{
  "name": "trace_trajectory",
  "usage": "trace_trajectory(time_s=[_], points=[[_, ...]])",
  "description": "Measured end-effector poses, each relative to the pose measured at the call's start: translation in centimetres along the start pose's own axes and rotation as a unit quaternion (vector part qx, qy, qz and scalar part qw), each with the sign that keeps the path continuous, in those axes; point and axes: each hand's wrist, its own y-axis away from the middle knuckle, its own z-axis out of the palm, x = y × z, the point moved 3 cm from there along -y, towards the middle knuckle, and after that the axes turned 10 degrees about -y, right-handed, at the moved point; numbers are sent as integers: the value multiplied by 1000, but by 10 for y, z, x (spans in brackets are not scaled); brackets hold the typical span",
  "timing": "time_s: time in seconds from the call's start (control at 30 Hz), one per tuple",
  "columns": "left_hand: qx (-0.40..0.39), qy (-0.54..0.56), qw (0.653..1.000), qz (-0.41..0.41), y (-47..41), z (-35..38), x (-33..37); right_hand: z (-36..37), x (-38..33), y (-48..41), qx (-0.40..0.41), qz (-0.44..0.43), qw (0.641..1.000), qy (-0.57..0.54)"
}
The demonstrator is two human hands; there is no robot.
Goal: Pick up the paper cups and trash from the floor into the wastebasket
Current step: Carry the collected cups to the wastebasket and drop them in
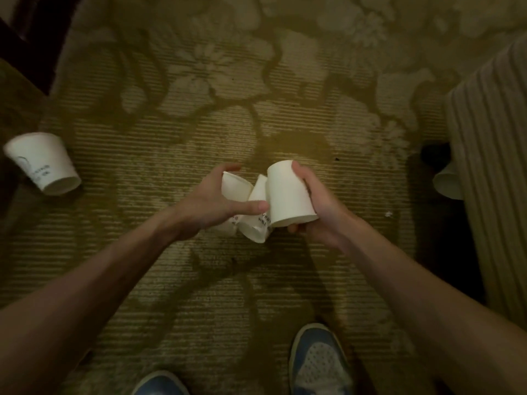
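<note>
White paper cup (42, 163) lying on its side on the floor (171, 143), well left of the left hand (211, 201), mouth slanting toward it. Left hand curled round two cups (238, 186); right hand (319, 206) gripping one upturned cup (288, 195). Easier reach from the left, probably.
</note>
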Motion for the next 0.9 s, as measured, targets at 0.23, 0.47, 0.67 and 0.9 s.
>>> trace_trajectory(time_s=[0.23,0.47,0.67,0.9], points=[[37,10,999,24,110,-64,130,56,-111,142,-21,-48,996,-77],[59,13,995,74,311,-175,395,165,-320,387,16,-111,990,-91],[47,15,990,135,463,-246,597,243,-476,594,18,-212,973,-90],[44,29,962,270,576,-279,722,280,-540,753,80,-319,940,-90]])
